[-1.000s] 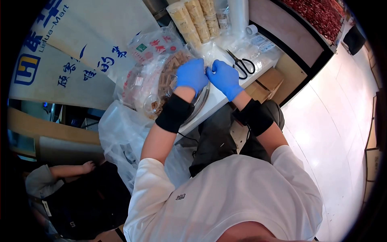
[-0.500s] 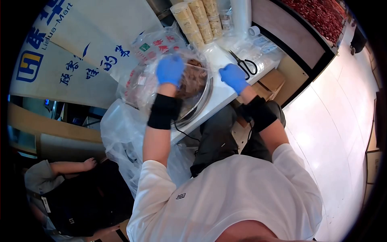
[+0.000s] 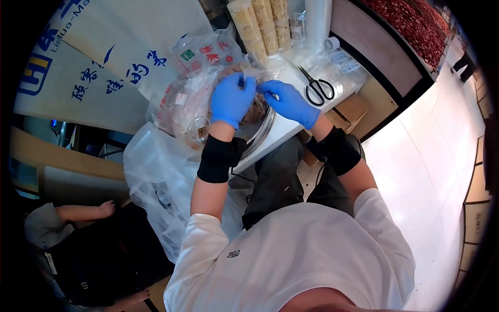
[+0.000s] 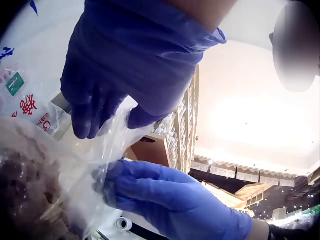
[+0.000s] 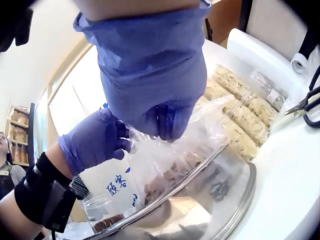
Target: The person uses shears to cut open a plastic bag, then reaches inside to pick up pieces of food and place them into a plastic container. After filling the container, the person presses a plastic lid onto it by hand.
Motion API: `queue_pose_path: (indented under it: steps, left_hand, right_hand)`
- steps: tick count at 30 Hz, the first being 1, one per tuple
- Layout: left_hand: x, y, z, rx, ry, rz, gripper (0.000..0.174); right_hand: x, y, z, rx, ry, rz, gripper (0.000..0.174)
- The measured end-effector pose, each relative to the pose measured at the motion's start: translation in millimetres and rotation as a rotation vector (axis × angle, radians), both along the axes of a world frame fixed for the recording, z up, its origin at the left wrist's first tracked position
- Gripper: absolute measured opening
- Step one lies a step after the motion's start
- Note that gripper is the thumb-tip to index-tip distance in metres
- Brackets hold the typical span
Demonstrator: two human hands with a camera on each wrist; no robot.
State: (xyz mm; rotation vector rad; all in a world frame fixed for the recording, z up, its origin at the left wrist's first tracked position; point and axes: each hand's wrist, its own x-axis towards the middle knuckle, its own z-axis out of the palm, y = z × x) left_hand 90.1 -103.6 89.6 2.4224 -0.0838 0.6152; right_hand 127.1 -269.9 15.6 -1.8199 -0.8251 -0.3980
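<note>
Both hands wear blue gloves and hold the top of a clear plastic bag [image 5: 167,155] with brown pieces in it. My left hand [image 3: 232,101] pinches the bag's edge, its fingers curled down over the film in the left wrist view. On the other side, my right hand [image 3: 290,103] grips the film with bent fingers. Under the bag lies a round clear lid or tray with a metal rim [image 5: 245,200]. A small clear jar [image 3: 198,130] is left of it, beside bags with red print [image 3: 208,54].
Black scissors [image 3: 318,88] and a tape roll [image 3: 331,43] lie on the white table, right of the hands. Tall clear containers of pale slices [image 3: 262,26] stand behind. A cardboard box [image 3: 351,110] is below the table's right end. Another person [image 3: 99,249] is at lower left.
Half a second ago the hands were apart, the left over the printed bags and the right near the scissors. Both have now come together at the bag's top.
</note>
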Motion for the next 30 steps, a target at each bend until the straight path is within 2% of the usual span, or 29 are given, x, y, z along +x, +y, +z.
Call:
queue_pose_path:
  steps: [2, 4, 5, 6, 7, 8, 9, 10, 11, 14, 18, 20, 21, 23, 24, 26, 30]
  left_hand:
    - [-1.4, -0.2, -14.7, -0.028, -0.101, -0.038, 0.044]
    - [-13.8, -6.0, -24.8, -0.032, -0.159, 0.014, 0.044]
    - [-22.0, -7.7, -28.5, -0.03, -0.215, 0.063, 0.043]
    - [-31.6, -7.5, -28.3, -0.033, -0.218, 0.074, 0.043]
    - [-41.4, -7.5, -25.0, -0.052, 0.044, 0.084, 0.045]
    - [-47.0, -6.8, -23.2, -0.072, 0.303, 0.091, 0.048]
    - [-48.7, -4.8, -26.9, -0.08, 0.298, 0.101, 0.048]
    - [-49.2, -1.8, -34.8, 0.033, 0.42, 0.018, 0.052]
    - [-48.5, 1.2, -43.3, 0.142, 0.542, -0.063, 0.056]
    - [-36.6, 12.3, -68.2, 0.102, 0.561, -0.078, 0.062]
    - [-38.9, 13.9, -61.7, 0.015, 0.612, -0.17, 0.064]
    - [-37.8, 14.4, -62.7, -0.004, 0.6, -0.134, 0.06]
    - [-39.7, 14.4, -60.8, -0.043, 0.556, -0.13, 0.058]
    - [-41.4, 13.8, -58.3, -0.115, 0.444, -0.094, 0.049]
    - [-41.7, 13.3, -59.8, -0.123, 0.441, -0.086, 0.049]
    - [-40.4, 11.1, -62.5, -0.206, 0.243, 0.035, 0.045]
    - [-32.1, 9.1, -67.6, -0.128, 0.08, 0.115, 0.044]
  right_hand:
    - [9.5, 4.6, -6.0, -0.062, -0.093, 0.017, 0.021]
    - [13.5, 9.7, 1.6, -0.258, 0.093, -0.078, 0.03]
    - [16.7, 11.4, 8.9, -0.263, 0.088, -0.068, 0.03]
    - [18.0, 13.0, 22.6, -0.444, 0.231, -0.101, 0.038]
    - [21.8, 15.7, 30.9, -0.625, 0.371, -0.135, 0.046]
    - [33.8, 19.6, 18.8, -0.631, 0.363, -0.128, 0.046]
    - [49.6, 24.0, -4.9, -0.518, 0.228, -0.081, 0.056]
    - [51.4, 31.0, -4.6, -0.406, 0.094, -0.031, 0.068]
    - [55.0, 32.6, -2.5, -0.507, 0.05, -0.027, 0.085]
    - [61.2, 47.5, 13.7, -0.555, 0.158, -0.001, 0.091]
    - [57.8, 62.0, 48.9, -0.488, -0.062, -0.041, 0.091]
    - [61.3, 69.9, 59.8, -0.494, -0.094, -0.007, 0.082]
    - [61.8, 72.4, 64.4, -0.499, -0.101, 0.002, 0.082]
    - [63.6, 77.5, 74.3, -0.564, -0.356, -0.118, 0.071]
    - [64.3, 81.5, 78.5, -0.568, -0.361, -0.108, 0.071]
    - [65.3, 89.1, 87.1, -0.391, -0.553, -0.129, 0.062]
    - [61.9, 116.0, 101.8, -0.314, -0.681, -0.09, 0.059]
